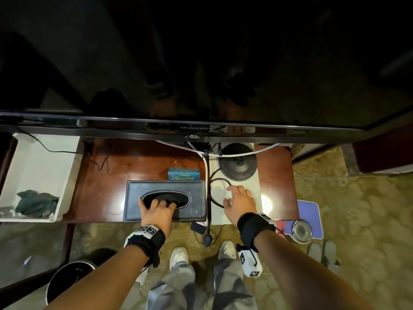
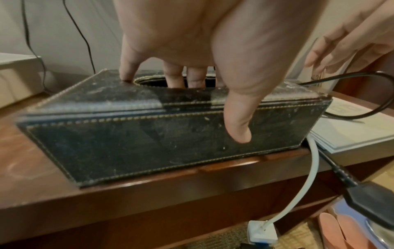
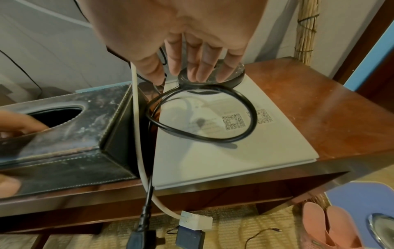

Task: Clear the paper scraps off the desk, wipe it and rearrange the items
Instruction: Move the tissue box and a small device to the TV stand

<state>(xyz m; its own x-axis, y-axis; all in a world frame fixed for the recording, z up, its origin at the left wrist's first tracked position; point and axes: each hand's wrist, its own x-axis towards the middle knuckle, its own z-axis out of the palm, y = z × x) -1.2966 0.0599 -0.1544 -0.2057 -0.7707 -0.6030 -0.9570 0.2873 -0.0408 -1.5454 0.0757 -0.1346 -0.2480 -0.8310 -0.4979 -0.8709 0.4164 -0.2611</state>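
Nearest the lens, the left hand [image 1: 156, 211] grips the tissue box [image 1: 138, 189]: three fingers [image 2: 175, 75] hook down into the oval opening in the lid, another rests on the lid just beside it, and the thumb presses the front wall, so the front strip of the lid is pinched between them. This box stands at the front edge of the table [image 1: 100, 186], left of centre. It is a dark, leather-look case with pale stitching along its seams, and its skin is scuffed and speckled with dust. No tissue shows in the opening, so it is probably light. The walls look stiff enough to keep their shape under that hold, and on the glossy wood it should slide or lift easily with one hand. Just beside its right end a white cable [image 3: 138, 134] and a black cable [image 3: 204, 140] hang over the table edge and could snag if the box shifts that way. Further right, the right hand [image 1: 240, 202] is over a white card [image 3: 213, 160], fingers spread and nearly straight, holding nothing. Whether they touch the black cable's loop cannot be told. Behind them sits a round kettle base [image 1: 238, 162].
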